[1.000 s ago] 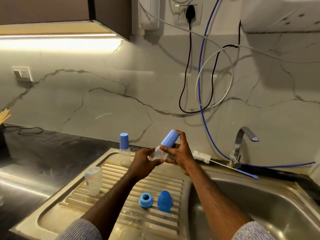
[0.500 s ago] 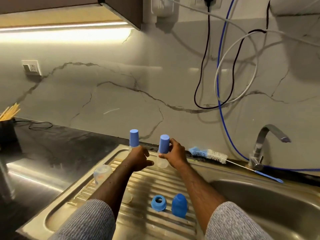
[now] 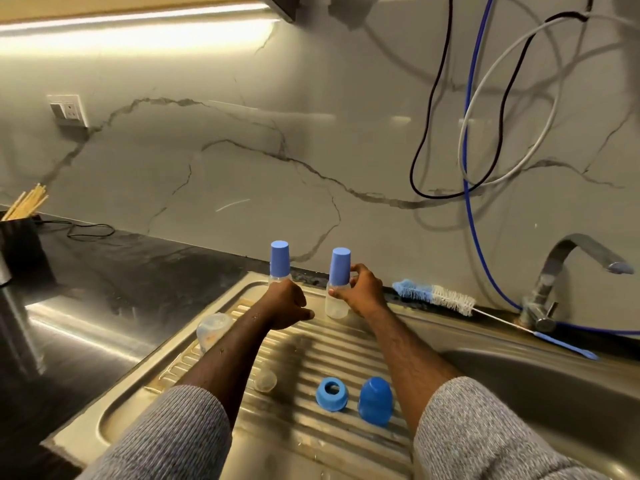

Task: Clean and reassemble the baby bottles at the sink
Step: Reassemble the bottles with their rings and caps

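My right hand grips a small clear bottle with a tall blue cap, which stands upright at the back of the ribbed steel drainboard. A second capped bottle stands just left of it, partly behind my left hand. That hand hovers with curled fingers and holds nothing. An open clear bottle stands at the left of the drainboard. A clear teat, a blue screw ring and a blue dome cap lie near the front.
A bottle brush with a blue handle lies along the back rim of the sink. The tap stands at the right over the basin. Cables hang on the wall. A dark holder with sticks stands on the black counter at left.
The right hand carried the capped bottle from mid-air, tilted, down onto the drainboard, upright beside the other bottle. The left hand let go of it and drew back.
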Available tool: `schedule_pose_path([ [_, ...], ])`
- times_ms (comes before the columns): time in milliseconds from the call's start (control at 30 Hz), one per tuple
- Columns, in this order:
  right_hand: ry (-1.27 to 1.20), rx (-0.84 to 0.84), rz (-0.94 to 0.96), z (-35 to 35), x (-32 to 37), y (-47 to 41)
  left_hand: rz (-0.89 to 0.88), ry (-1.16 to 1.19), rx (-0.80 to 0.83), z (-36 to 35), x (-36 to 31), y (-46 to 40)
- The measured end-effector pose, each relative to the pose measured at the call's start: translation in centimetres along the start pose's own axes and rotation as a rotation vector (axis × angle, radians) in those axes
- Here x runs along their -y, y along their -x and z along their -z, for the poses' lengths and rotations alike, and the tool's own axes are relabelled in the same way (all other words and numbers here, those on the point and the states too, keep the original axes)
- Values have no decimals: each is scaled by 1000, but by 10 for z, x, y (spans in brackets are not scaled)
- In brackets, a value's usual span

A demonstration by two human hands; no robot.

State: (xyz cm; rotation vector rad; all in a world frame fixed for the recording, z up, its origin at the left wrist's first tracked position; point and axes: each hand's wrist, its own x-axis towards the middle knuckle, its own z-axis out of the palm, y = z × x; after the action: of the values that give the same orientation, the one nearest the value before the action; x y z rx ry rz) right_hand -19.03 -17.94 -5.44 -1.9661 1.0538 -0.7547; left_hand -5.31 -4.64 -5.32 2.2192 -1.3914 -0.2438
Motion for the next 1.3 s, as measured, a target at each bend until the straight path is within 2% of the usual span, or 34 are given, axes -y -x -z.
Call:
schedule_pose_path([
  [167,0,-48,-4,13,-3,12,-46,61,-59,5,-10,16],
  [300,151,-67,158,30,-6,37,-155,214,-259,-1,-20,51],
  [400,264,83,281,39,1,63,-190,290,-373,-4,-22,77],
  [500,365,324,317,45,14,88,-171,311,-436,-4,-15,100],
  [600,626,516,337,45,22,112,-169,281,-451,-5,-8,126],
  [767,964,646,416,30,18,145,-116,199,-550,-12,-5,153],
  [867,919,629,441,27,17,152,-4,166,-565,-22,-1,166],
  [1033,738,484,496,32,16,156,175,130,-492,-32,6,172],
  [1200,375,315,506,44,11,160,273,128,-352,-39,10,164],
  [1300,181,246,486,56,1,164,259,167,-382,-43,13,160],
])
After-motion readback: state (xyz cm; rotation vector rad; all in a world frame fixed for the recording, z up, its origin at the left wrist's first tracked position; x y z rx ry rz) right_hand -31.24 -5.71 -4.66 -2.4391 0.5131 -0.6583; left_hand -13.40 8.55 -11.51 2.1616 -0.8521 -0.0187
